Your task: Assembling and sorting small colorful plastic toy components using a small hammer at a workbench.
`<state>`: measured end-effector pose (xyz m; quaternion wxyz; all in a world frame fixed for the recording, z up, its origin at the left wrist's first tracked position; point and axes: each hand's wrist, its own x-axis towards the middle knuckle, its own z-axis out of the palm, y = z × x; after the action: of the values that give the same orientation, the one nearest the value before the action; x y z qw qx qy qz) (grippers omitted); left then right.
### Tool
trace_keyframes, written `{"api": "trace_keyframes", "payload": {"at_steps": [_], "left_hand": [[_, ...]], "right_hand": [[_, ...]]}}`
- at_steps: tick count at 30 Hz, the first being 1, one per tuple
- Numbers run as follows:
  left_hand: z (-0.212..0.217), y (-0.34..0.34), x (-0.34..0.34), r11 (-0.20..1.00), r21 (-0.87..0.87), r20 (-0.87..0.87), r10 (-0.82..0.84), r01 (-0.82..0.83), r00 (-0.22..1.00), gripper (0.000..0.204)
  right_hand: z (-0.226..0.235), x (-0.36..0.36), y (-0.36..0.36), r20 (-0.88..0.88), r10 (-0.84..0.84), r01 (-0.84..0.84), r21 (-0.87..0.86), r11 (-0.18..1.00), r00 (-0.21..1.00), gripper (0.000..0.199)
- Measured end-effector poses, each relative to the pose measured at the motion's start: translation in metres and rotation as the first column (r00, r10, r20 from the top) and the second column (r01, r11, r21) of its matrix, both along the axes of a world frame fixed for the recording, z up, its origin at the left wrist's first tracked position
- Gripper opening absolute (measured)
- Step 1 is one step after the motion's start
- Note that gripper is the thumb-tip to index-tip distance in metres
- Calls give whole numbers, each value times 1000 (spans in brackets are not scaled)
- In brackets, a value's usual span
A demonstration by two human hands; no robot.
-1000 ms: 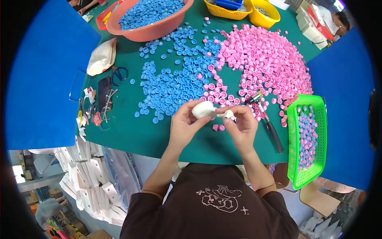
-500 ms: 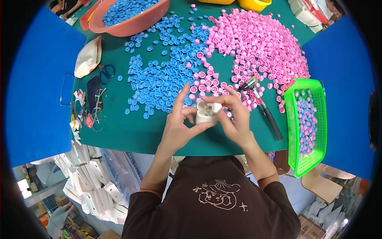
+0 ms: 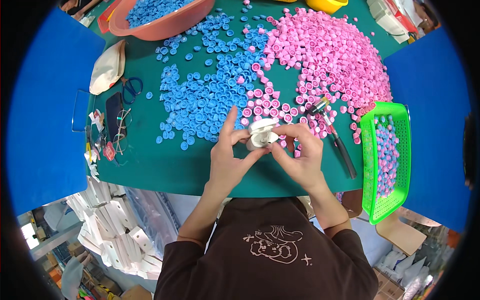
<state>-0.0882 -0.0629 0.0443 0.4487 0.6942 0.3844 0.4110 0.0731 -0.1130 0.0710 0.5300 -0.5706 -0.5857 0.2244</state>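
Note:
My left hand (image 3: pixel 228 157) is closed on a small white earbud case (image 3: pixel 262 125), its lid tilted up, above the near part of the table. Thumb and fingers pinch the case's body while the index finger points away. My right hand (image 3: pixel 303 155) pinches a white earbud (image 3: pixel 272 137) at the case's right edge; whether it is fully out of its slot is hard to see. Just beyond my hands lie blue cup-shaped pieces (image 3: pixel 200 105) on the left and pink cup-shaped pieces (image 3: pixel 345 65) on the right.
A mallet (image 3: pixel 342 152) lies right of my right hand, beside a green basket (image 3: pixel 369 165) of mixed pieces. To the left are a phone (image 3: pixel 114 115), glasses (image 3: pixel 122 125), scissors (image 3: pixel 132 90) and a cream pouch (image 3: pixel 107 70). A pinkish basin (image 3: pixel 165 31) holds blue pieces.
The case has tipped so its open inside shows more, and its lid now stands farther back. My right fingers have drawn lower, with the earbud at the case's edge.

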Motion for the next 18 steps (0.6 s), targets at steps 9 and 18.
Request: {"api": "trace_keyframes", "payload": {"at_steps": [9, 18], "left_hand": [[-1, 6, -3, 995, 90, -20, -35, 37, 999, 94], [-11, 12, -17, 998, -53, 50, -15, 18, 999, 64]], "right_hand": [[14, 2, 15, 394, 8, -51, 99, 994, 919, 21], [11, -8, 19, 232, 16, -49, 136, 989, 973, 11]]}}
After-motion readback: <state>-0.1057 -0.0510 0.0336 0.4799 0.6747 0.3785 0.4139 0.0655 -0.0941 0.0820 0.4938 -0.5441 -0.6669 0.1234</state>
